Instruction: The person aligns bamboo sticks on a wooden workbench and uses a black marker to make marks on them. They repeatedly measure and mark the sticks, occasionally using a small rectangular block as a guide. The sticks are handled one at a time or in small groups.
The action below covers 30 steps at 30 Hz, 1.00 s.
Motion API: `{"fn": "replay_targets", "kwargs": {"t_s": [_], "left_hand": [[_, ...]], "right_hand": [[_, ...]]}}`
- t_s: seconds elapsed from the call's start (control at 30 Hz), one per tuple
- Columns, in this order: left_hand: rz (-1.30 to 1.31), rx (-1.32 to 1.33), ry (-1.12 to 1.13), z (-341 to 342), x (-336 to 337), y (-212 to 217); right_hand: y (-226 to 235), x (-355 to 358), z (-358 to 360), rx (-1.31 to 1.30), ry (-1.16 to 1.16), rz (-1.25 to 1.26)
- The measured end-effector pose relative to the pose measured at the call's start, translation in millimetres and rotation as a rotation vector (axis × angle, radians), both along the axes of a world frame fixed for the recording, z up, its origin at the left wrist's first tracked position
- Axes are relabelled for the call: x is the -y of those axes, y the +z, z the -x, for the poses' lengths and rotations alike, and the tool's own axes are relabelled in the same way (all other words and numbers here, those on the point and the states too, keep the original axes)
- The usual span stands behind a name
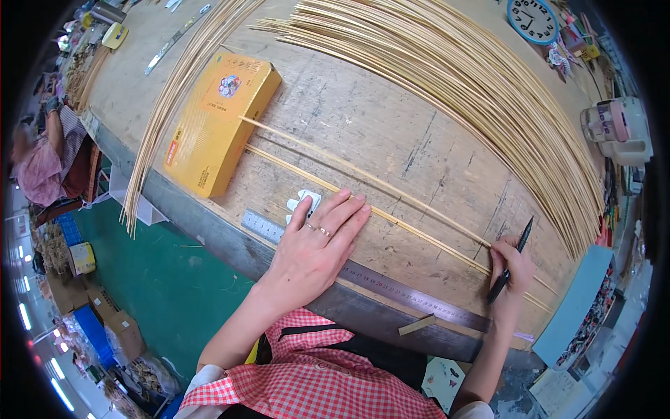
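My left hand (317, 241) lies flat, fingers spread, pressing on a long steel ruler (419, 300) and the near end of thin bamboo strips (419, 227) laid across the wooden workbench (391, 140). A small white object (301, 204) peeks out by my fingertips. My right hand (511, 269) grips a black pen (513, 258), its tip down near the ruler at the strips' right end. The strips run from a yellow flat box (216, 119) toward my right hand.
A big fan of bamboo strips (474, 77) covers the far right of the bench; another bundle (174, 91) overhangs the left edge. A round blue clock (532, 19) and a white-and-pink machine (618, 129) stand at the right. Another person (42, 157) sits at far left. Green floor lies below.
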<state>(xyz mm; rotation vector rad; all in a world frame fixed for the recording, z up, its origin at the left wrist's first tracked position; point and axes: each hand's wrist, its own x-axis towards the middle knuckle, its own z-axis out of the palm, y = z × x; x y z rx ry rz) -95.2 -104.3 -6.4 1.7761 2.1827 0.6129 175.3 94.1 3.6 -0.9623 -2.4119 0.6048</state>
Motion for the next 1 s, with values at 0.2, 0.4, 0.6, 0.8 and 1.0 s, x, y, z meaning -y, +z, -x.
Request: {"fn": "replay_targets", "kwargs": {"t_s": [0.2, 0.4, 0.6, 0.8, 1.0], "left_hand": [[-0.006, -0.016, 0.013, -1.1, -0.2, -0.1], [0.0, -0.024, -0.005, -0.4, -1.2, 1.6], [0.049, -0.025, -0.008, -1.0, -2.8, 5.7], [0.078, 0.003, 0.016, -3.1, -2.4, 5.8], [0.088, -0.011, 0.012, -3.5, -4.3, 7.7]], "right_hand": [[-2.3, 5.2, -13.9, -0.013, -0.002, -0.003], [1.0, 13.7, -9.2, 0.009, -0.001, 0.016], [3.2, 13.5, -7.2, 0.036, -0.011, 0.042], [10.5, -9.9, 16.2, 0.028, 0.029, -0.058], [5.4, -76.0, 62.7, 0.021, -0.047, -0.322]]}}
